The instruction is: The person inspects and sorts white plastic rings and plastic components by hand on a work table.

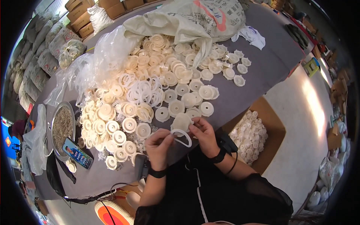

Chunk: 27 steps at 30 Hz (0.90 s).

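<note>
- Head view: the left hand [157, 145] pinches a white ring [188, 138] between thumb and fingers; the right hand [205, 137] appears to pinch a pale disc [181, 122] at its edge
- Ring and disc are close together at the table's [258, 56] near edge, in front of the person; they look not yet joined
- Much seems left: a wide heap of discs [106, 111] covers the table, with a pile of loose rings [144, 92] amid it
- White pieces [249, 137] fill much of the cardboard box [275, 129]; whether they are finished, I cannot tell
- Counted: two hands, one ring and one disc in them, one box, one phone [77, 153], one round bowl [74, 123]; heaped discs, loose rings and boxed pieces overlap too much to count
</note>
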Each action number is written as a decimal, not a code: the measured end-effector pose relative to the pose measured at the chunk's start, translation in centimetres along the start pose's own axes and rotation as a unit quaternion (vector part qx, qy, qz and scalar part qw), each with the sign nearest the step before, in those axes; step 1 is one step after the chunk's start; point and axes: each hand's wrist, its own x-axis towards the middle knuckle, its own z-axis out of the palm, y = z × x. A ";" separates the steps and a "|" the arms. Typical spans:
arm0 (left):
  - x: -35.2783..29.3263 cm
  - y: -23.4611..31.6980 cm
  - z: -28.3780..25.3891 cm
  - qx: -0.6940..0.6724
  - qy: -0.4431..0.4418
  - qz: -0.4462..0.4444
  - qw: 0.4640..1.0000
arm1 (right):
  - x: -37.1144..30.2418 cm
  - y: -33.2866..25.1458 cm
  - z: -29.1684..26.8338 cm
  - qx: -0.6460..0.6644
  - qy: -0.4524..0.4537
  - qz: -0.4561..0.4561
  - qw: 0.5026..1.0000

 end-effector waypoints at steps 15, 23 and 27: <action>-0.3 -2.1 0.6 -0.085 0.063 0.046 0.993 | -1.7 -0.4 0.6 0.004 -0.110 -0.011 0.994; -1.3 -2.7 2.0 -0.238 0.014 -0.071 0.969 | -1.3 0.3 -0.6 0.107 -0.102 -0.020 0.989; -1.9 -3.0 2.1 -0.152 0.033 0.020 0.988 | -1.3 0.2 -0.7 0.175 -0.058 0.061 0.981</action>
